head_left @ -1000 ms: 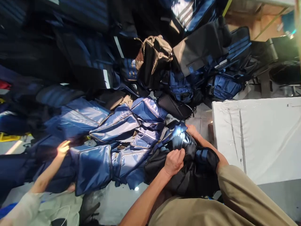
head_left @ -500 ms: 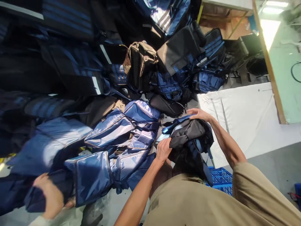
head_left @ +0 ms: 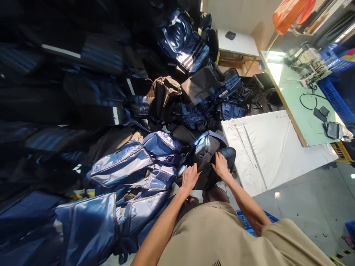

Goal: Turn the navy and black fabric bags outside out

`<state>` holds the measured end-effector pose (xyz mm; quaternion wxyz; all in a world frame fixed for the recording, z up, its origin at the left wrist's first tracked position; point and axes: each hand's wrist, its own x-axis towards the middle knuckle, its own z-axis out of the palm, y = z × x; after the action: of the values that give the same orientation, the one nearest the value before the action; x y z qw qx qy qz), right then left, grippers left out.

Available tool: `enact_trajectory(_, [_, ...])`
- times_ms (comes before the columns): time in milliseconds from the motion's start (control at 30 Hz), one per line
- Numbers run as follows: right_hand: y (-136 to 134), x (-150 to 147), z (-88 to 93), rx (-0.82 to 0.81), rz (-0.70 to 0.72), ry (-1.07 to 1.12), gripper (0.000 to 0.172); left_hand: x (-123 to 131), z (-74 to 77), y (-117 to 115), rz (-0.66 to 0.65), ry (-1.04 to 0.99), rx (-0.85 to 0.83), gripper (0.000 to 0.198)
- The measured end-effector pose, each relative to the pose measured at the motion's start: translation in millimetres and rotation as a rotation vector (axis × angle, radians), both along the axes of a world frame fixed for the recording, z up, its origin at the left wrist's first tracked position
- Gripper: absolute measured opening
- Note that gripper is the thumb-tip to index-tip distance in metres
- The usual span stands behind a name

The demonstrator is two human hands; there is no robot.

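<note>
In front of my legs is a black backpack (head_left: 204,157) with blue trim, its fabric rumpled. My left hand (head_left: 190,178) is closed on the near left part of the backpack. My right hand (head_left: 221,166) grips the same bag on its right side, fingers bent into the dark fabric. Both hands are a short way apart, with black cloth between them. Just left of the bag lies a group of shiny blue bags (head_left: 122,166) with pale piping.
Black and blue backpacks (head_left: 196,85) are piled across the left and back. A white wrapped slab (head_left: 266,147) lies to the right, below a green-topped table (head_left: 295,96) bearing a sewing machine (head_left: 309,64). A blue plastic crate (head_left: 245,221) sits beside my right leg.
My right hand has moved from the bag's far right edge to a grip nearer my left hand. The backpack has been turned. Another person's hand at lower left is out of view.
</note>
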<state>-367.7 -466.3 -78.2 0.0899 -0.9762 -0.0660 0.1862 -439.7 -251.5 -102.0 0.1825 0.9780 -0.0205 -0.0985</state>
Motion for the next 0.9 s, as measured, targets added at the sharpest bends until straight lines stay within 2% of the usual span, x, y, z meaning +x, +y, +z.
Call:
enact_trajectory(67, [1.3,4.5,-17.1,0.022,0.015,-0.105,0.068,-1.6,3.9,2.2,0.004,-0.002,-0.002,0.038])
enact_trajectory(133, [0.5,12.7,-25.8,0.035,0.078,-0.140,0.060,-2.9,11.2,1.5,0.028,-0.008,-0.017,0.048])
enact_trajectory(233, [-0.8,24.1,-32.3,0.041,0.080,0.004,0.054,1.9,28.6,-9.1,0.049,-0.103,-0.079,0.074])
enact_trajectory(300, [-2.4,28.0,-35.6,0.064,0.044,0.135,0.054,11.3,41.5,-21.0,0.047,-0.139,-0.116,0.085])
enact_trajectory(400, [-9.3,23.4,-35.8,0.122,0.021,0.245,0.047,28.9,56.4,-36.9,0.054,-0.038,-0.116,0.079])
enact_trajectory(467, [-17.5,11.2,-28.7,0.155,0.002,0.281,0.041,37.6,62.1,-42.5,0.028,0.032,-0.100,0.072])
enact_trajectory(533, [-28.1,-7.8,-12.2,0.223,-0.018,0.288,0.036,43.2,66.1,-43.9,-0.007,0.049,-0.097,0.065])
enact_trajectory(600, [-40.2,-29.9,16.4,0.406,-0.056,0.271,0.037,48.5,71.2,-41.3,0.013,0.037,-0.116,0.058])
enact_trajectory(700, [-58.4,-58.8,78.0,0.782,-0.165,0.187,0.046,60.4,82.9,-28.4,0.196,0.041,-0.157,0.052])
enact_trajectory(800, [-70.0,-73.2,134.9,0.919,-0.196,0.058,0.048,68.9,92.1,-4.0,0.316,0.027,-0.218,0.048])
enact_trajectory(867, [-69.7,-73.3,149.0,0.920,-0.147,-0.042,0.047,65.7,89.6,15.8,0.332,-0.045,-0.279,0.044])
enact_trajectory(900, [-66.3,-70.7,146.1,0.913,-0.133,-0.093,0.046,61.3,84.7,25.7,0.352,-0.091,-0.307,0.044])
